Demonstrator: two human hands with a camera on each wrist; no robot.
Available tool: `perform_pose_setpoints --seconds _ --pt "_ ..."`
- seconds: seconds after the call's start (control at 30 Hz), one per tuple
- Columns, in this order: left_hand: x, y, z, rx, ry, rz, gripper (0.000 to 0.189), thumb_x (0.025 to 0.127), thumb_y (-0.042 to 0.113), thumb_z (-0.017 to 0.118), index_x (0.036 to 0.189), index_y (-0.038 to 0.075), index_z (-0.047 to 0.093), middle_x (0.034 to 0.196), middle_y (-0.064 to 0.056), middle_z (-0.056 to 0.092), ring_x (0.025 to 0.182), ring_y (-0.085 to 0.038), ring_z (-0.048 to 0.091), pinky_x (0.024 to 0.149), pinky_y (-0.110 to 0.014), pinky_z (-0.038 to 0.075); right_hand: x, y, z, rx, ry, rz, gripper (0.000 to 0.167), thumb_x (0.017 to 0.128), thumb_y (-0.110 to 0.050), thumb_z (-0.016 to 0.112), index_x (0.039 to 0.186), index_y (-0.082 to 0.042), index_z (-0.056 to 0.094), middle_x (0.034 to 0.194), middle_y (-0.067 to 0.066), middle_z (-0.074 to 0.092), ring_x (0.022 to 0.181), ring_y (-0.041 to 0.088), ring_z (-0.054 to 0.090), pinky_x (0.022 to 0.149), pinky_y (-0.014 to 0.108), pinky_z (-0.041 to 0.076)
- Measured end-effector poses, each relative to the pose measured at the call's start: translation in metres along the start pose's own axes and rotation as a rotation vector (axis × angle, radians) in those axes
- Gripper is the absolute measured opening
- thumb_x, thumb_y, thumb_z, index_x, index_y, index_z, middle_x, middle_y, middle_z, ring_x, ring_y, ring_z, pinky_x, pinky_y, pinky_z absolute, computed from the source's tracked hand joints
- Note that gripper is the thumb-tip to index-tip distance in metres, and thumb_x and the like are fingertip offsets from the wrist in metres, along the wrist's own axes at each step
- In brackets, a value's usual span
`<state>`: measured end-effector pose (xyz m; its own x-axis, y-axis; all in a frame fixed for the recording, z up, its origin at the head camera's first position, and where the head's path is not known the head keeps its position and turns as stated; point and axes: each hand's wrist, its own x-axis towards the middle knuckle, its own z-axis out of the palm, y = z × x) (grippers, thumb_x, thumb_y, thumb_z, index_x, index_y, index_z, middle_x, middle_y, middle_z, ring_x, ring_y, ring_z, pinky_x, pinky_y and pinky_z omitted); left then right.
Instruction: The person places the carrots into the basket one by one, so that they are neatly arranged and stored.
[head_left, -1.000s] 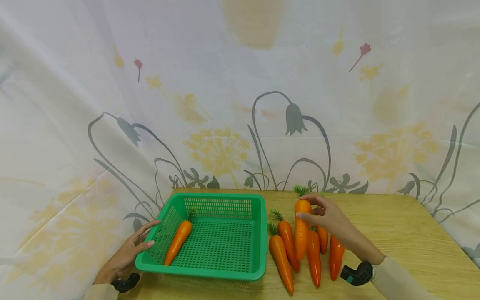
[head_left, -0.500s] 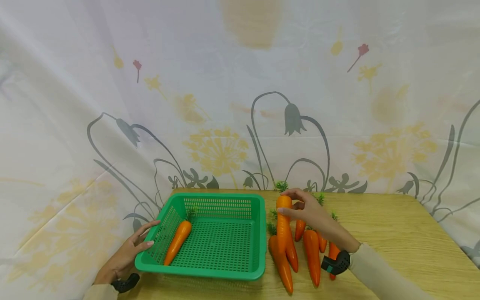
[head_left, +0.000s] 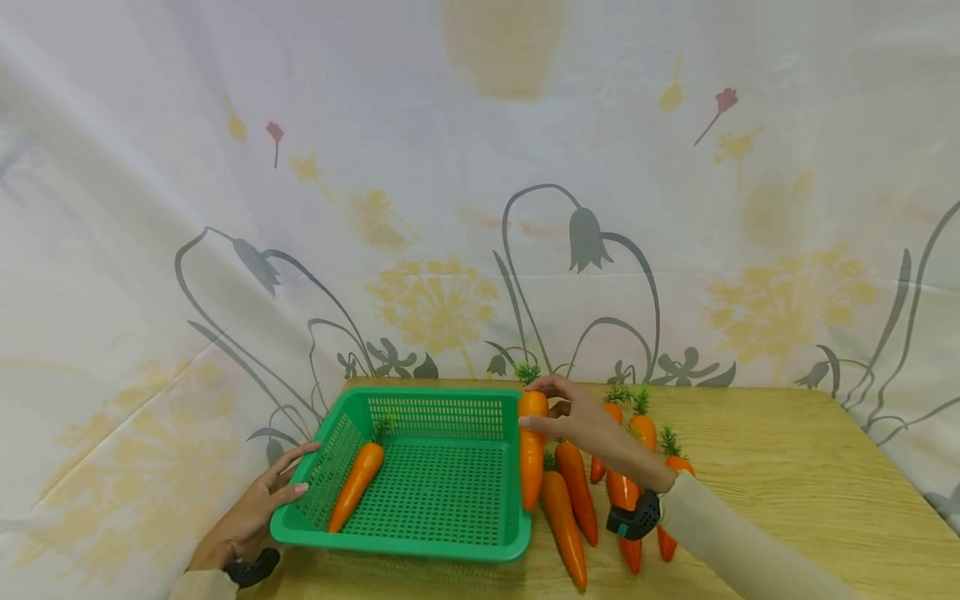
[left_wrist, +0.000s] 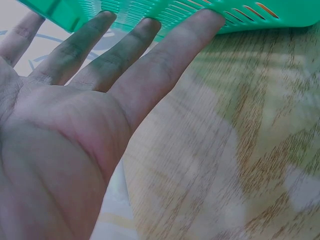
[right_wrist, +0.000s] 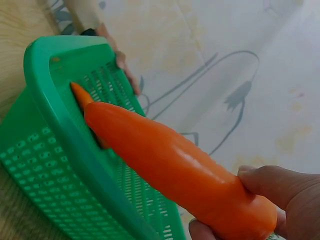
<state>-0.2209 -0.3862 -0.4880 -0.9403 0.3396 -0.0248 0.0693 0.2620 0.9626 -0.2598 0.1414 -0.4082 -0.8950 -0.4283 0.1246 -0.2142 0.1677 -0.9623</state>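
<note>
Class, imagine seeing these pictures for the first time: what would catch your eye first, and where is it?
Most likely the bright green basket, left of centre on the table, with a single carrot lying inside near its left wall. Next, the held carrot, gripped by the right hand at the basket's right rim. More orange carrots lie just right of the basket.

hands [head_left: 258,507]: bare | sleeves [head_left: 738,533]: cream, long | wrist units [head_left: 253,568]: black, rounded; right one green-marked
</note>
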Motion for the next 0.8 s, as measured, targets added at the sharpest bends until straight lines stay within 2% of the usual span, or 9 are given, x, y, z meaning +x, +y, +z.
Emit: perform_pose_setpoints --seconds 0.17,0.33,0.5,0.67,0.8 --pt "0.001 0.000 -0.001 0.022 -0.003 0.022 0.060 0.110 0.012 0.048 0.164 0.013 0.023 0.169 -0.025 -0.008 0.147 -0.061 -0.014 0.107 -0.087 0.009 0.010 -0.001 0.009 0.011 -0.018 -0.018 0.053 0.093 -0.026 0.079 0.138 -0.010 0.055 0.133 0.015 0.055 0.097 0.031 0.065 0.079 0.044 0.062" --pt "0.000 0.001 0.000 0.003 -0.001 0.000 0.060 0.110 0.013 0.049 0.164 0.015 0.023 0.170 -0.022 -0.009 0.148 -0.060 -0.014 0.107 -0.086 0.008 0.018 -0.004 0.019 0.016 -0.027 -0.013 0.054 0.093 -0.027 0.080 0.138 -0.010 0.056 0.130 0.015 0.055 0.094 0.031 0.066 0.081 0.050 0.061" --pt "-0.001 0.002 0.002 -0.007 0.004 -0.014 0.061 0.109 0.013 0.050 0.164 0.015 0.024 0.170 -0.021 -0.008 0.149 -0.058 -0.014 0.107 -0.086 0.007 0.024 -0.006 0.030 -0.004 -0.030 -0.015 0.053 0.092 -0.028 0.081 0.137 -0.012 0.056 0.129 0.014 0.055 0.091 0.031 0.066 0.077 0.046 0.062" --pt "-0.001 0.002 0.001 -0.007 0.000 -0.024 0.061 0.110 0.014 0.049 0.164 0.016 0.023 0.170 -0.020 -0.010 0.149 -0.057 -0.015 0.107 -0.086 0.006 0.032 -0.007 0.039 -0.041 -0.042 -0.025 0.054 0.091 -0.035 0.081 0.135 -0.015 0.058 0.127 0.010 0.057 0.091 0.031 0.067 0.077 0.050 0.061" --pt "0.000 0.002 0.001 -0.004 -0.001 -0.016 0.061 0.110 0.014 0.049 0.164 0.015 0.023 0.170 -0.021 -0.010 0.149 -0.058 -0.015 0.107 -0.086 0.007 0.040 -0.006 0.049 -0.033 -0.043 -0.024 0.054 0.091 -0.034 0.081 0.135 -0.013 0.057 0.125 0.011 0.057 0.090 0.029 0.067 0.074 0.046 0.063"
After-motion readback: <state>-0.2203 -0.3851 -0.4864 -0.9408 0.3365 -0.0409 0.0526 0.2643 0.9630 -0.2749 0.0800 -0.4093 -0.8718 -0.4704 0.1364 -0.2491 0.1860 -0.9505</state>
